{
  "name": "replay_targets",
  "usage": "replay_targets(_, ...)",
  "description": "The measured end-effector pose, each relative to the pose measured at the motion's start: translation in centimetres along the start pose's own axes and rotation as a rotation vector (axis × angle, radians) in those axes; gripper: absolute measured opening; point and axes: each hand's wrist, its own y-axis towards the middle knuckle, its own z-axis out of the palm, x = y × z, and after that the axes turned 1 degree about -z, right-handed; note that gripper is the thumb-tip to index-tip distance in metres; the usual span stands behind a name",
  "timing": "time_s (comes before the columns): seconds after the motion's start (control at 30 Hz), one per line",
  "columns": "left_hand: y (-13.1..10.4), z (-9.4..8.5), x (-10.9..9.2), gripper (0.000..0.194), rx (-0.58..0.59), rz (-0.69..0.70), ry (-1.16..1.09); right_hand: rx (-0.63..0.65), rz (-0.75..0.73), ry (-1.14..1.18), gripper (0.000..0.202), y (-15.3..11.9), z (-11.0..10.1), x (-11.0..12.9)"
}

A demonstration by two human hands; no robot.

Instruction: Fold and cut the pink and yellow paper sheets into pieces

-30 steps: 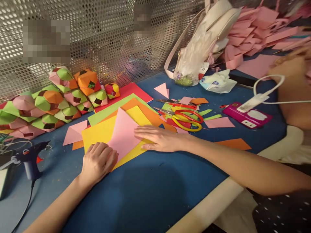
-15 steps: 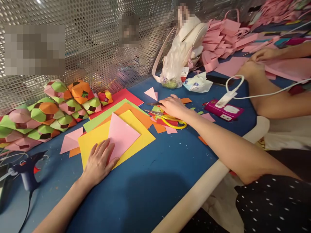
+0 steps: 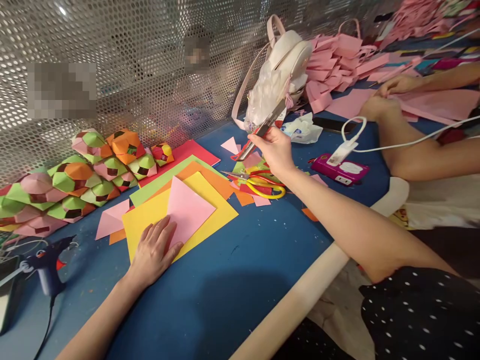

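My left hand [image 3: 152, 252] lies with spread fingers on the table, its fingertips over the edge of a folded pink paper [image 3: 191, 209]. That pink piece rests on a yellow sheet [image 3: 137, 227], with orange [image 3: 219, 184] and green [image 3: 148, 192] sheets fanned out behind. Raised above the paper scraps, my right hand [image 3: 276, 151] is closed round a utility knife [image 3: 270, 119] with red parts, held at a slant. Below it on the table lie yellow-handled scissors [image 3: 268, 194] and a red-handled pair [image 3: 262, 173], among colourful scraps [image 3: 244, 198].
Folded paper balls [image 3: 77, 175] are stacked along the perforated metal screen [image 3: 150, 75]. A glue gun [image 3: 48, 265] stands at left. At right are a magenta power bank [image 3: 339, 170] with a white cable, a tissue pack [image 3: 305, 129], a white backpack [image 3: 294, 55], and another person's hands [image 3: 390, 97] on pink paper.
My right hand has lifted the utility knife off the scrap pile and tilted it upward. My left hand stays on the pink paper. The view has shifted slightly.
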Motion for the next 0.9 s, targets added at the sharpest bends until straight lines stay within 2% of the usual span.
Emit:
replay_targets(0.1, 0.2, -0.2, -0.1, 0.042, -0.001, -0.017, -0.008, -0.019, 0.153, 0.157, 0.021, 0.2, 0.1, 0.4)
replay_targets(0.17, 0.3, -0.3, -0.2, 0.042, -0.001, -0.026, -0.011, 0.033, 0.320, 0.216, 0.023, 0.1, 0.3, 0.9)
replay_targets(0.3, 0.3, -0.3, 0.0, 0.044, -0.040, -0.024, -0.011, 0.272, 0.542, 0.240, 0.029, -1.3, 1.2, 2.0)
replay_targets(0.47, 0.3, -0.2, 0.2, 0.043, -0.086, -0.052, -0.064, 0.612, 0.621, 0.174, 0.019, -4.0, 2.1, 3.5)
replay_targets(0.57, 0.6, -0.2, 0.2, 0.038, -0.107, -0.081, -0.109, 0.838, 0.577, -0.005, 0.024, -5.4, 2.1, 4.5)
replay_targets(0.7, 1.2, -0.5, 0.0, 0.029, -0.112, -0.120, -0.172, 1.136, 0.322, -0.386, 0.024, -6.7, 1.3, 6.0)
replay_targets(0.8, 1.7, -1.1, -0.3, 0.024, -0.062, -0.213, -0.247, 1.142, 0.122, -0.538, 0.027, -7.3, 0.4, 6.9)
replay_targets(0.9, 1.9, -1.6, -0.5, 0.022, 0.005, -0.344, -0.336, 1.120, 0.068, -0.599, 0.032, -7.7, -0.7, 7.3)
